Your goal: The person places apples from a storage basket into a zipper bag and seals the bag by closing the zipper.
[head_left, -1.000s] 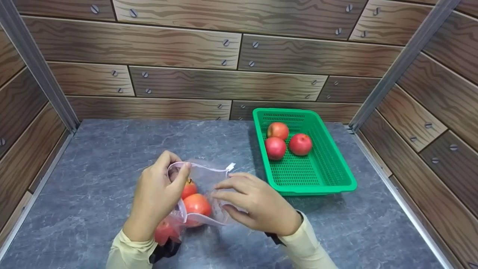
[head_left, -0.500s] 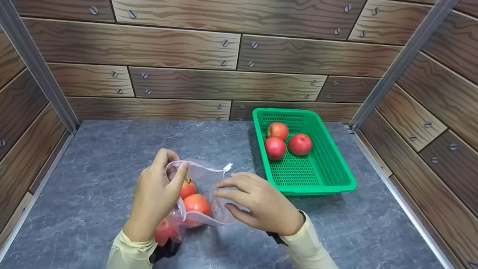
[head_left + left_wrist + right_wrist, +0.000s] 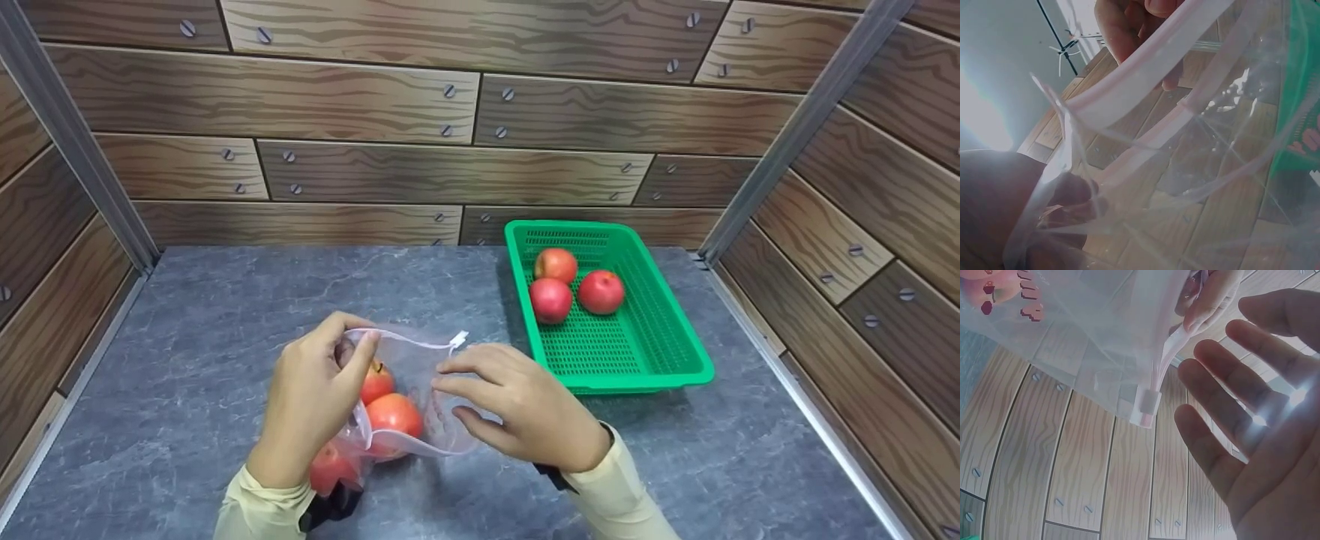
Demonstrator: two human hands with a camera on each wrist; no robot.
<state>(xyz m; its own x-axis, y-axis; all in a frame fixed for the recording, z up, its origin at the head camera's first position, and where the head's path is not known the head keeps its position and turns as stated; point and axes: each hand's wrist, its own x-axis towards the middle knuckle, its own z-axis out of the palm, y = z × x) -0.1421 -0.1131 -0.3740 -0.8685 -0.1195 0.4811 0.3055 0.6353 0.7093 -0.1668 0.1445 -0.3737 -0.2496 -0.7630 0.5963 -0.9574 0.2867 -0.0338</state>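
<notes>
My left hand [image 3: 315, 397] pinches the rim of a clear plastic zip bag [image 3: 420, 444] between thumb and fingers. The bag's mouth gapes, and a white slider [image 3: 1148, 402] sits at its far corner. Inside lie a red-orange apple [image 3: 394, 415], a second apple [image 3: 377, 381] behind it, and a third apple [image 3: 334, 466] seen through the film beside the left wrist. My right hand [image 3: 517, 412] is at the bag's right side, fingers spread and slightly bent, gripping nothing. In the right wrist view its fingers [image 3: 1207, 450] stand apart from the slider. Red printing marks the bag.
A green plastic basket [image 3: 675, 330] stands at the back right of the grey marbled table [image 3: 225, 292]. Three red apples [image 3: 601, 292] lie in its far half. Wood-patterned walls [image 3: 360, 172] enclose the table at the back and sides.
The right hand has shifted very slightly right, and the bag's slider corner has moved a little left. The left hand keeps its pinch almost still. The head view has tilted slightly.
</notes>
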